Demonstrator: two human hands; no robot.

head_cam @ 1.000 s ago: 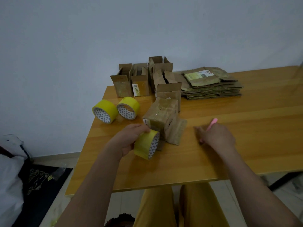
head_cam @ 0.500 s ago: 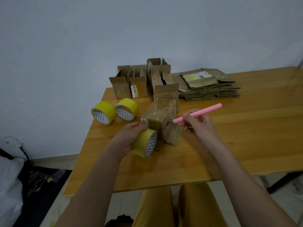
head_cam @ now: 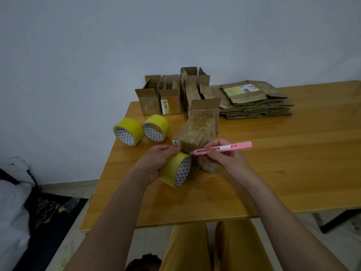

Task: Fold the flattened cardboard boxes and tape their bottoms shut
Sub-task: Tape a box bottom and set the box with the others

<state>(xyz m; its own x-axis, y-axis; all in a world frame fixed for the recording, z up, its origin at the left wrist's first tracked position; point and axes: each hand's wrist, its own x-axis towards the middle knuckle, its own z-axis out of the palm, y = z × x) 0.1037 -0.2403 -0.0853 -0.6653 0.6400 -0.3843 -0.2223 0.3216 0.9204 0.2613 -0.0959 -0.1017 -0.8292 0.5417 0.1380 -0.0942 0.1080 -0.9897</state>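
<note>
A small folded cardboard box (head_cam: 196, 132) lies on its side on the wooden table (head_cam: 273, 163), its taped bottom facing up. My left hand (head_cam: 156, 163) grips a yellow tape roll (head_cam: 175, 170) just in front of the box. My right hand (head_cam: 224, 159) holds a pink utility knife (head_cam: 224, 148) level, its tip pointing left at the spot between roll and box. Several folded boxes (head_cam: 170, 98) stand at the table's far edge. A stack of flattened boxes (head_cam: 254, 100) lies to their right.
Two more yellow tape rolls (head_cam: 129, 132) (head_cam: 156, 128) lie near the table's left edge. A white wall rises behind the table. Dark and white fabric lies on the floor at the left. My legs are under the near edge.
My right hand picked the pink knife up from the table and brought it left, until its tip reached the tape roll. My left hand kept hold of the roll.
</note>
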